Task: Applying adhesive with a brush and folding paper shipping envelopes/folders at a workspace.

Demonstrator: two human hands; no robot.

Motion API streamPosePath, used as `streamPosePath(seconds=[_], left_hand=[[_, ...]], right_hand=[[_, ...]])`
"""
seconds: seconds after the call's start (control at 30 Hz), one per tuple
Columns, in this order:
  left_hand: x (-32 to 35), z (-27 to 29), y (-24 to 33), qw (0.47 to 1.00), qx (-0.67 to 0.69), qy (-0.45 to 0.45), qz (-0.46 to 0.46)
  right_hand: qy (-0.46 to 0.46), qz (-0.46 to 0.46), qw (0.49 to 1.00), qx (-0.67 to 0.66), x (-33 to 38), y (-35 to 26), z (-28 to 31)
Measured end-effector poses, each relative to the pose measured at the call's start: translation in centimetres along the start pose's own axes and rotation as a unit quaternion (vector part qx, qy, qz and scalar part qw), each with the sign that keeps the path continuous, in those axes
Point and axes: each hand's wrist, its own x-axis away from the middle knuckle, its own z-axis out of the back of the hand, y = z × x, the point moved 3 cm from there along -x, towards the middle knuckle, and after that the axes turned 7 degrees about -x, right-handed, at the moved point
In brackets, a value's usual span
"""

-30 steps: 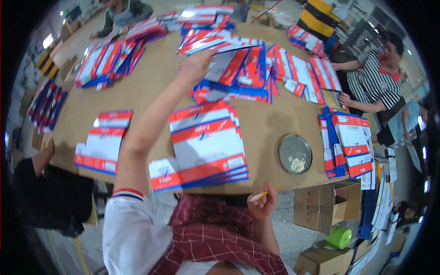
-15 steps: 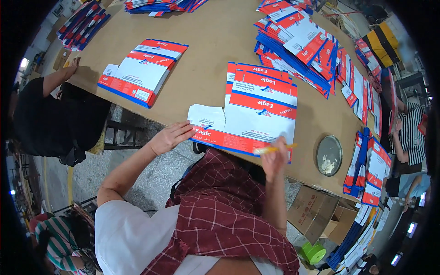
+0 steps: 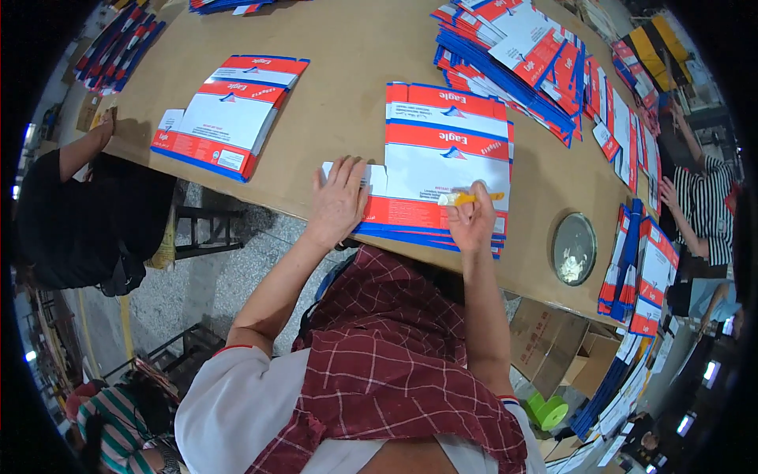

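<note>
In front of me at the table's near edge lies a small stack of flat red, white and blue printed carton blanks (image 3: 418,162). My left hand (image 3: 339,204) rests on the stack's left side, fingers stretched out over the small white flap. Closed round a yellow-handled brush (image 3: 496,196), my right hand (image 3: 474,225) is over the lower right part of the top blank. The brush's pale tip (image 3: 447,200) points left, at the white panel; whether it touches the card I cannot tell. Right of the stack is a round grey dish (image 3: 583,233) with lumpy white paste (image 3: 572,267).
The brown table (image 3: 339,79) also bears another blank stack (image 3: 225,114) at left, large piles (image 3: 521,59) at far right and a bundle (image 3: 651,272) at right. An open cardboard box (image 3: 545,340) is below. Co-workers (image 3: 75,213) are at both sides.
My left hand has slid right and away from me, onto the flap. My right hand has carried the brush up from the near edge onto the white panel. The view has shifted slightly.
</note>
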Motion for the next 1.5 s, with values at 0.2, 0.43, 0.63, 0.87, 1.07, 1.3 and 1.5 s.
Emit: streamPosePath(seconds=[0.2, 0.43, 0.63, 0.87, 1.07, 1.3, 1.5], left_hand=[[-0.2, -1.2, -0.5, 0.999, 0.029, 0.011, -0.014], [0.5, -1.8, -1.0, 0.996, 0.075, 0.007, -0.052], [-0.8, -1.2, -0.1, 0.989, 0.143, -0.017, -0.021], [-0.3, -1.1, -0.6, 0.991, 0.127, -0.013, -0.037], [-0.6, -1.0, -0.4, 0.992, 0.117, -0.028, -0.034], [-0.9, -1.8, -0.8, 0.992, 0.122, -0.022, -0.014], [-0.6, -1.3, -1.4, 0.979, 0.205, 0.019, -0.009]], right_hand=[[-0.053, -0.011, 0.998, -0.023, -0.5, -0.5, 1.3], [-0.1, 0.034, 0.994, -0.001, -0.5, -0.1, 0.6], [-0.097, 0.077, 0.983, 0.134, -0.3, 0.5, 0.2], [-0.078, 0.068, 0.992, 0.078, -0.4, 0.5, 0.7], [-0.089, 0.076, 0.99, 0.085, -0.4, 0.4, 0.8], [-0.08, 0.063, 0.993, 0.065, -0.4, 0.4, 1.0], [-0.076, 0.061, 0.993, 0.06, -0.3, 0.3, 1.1]])
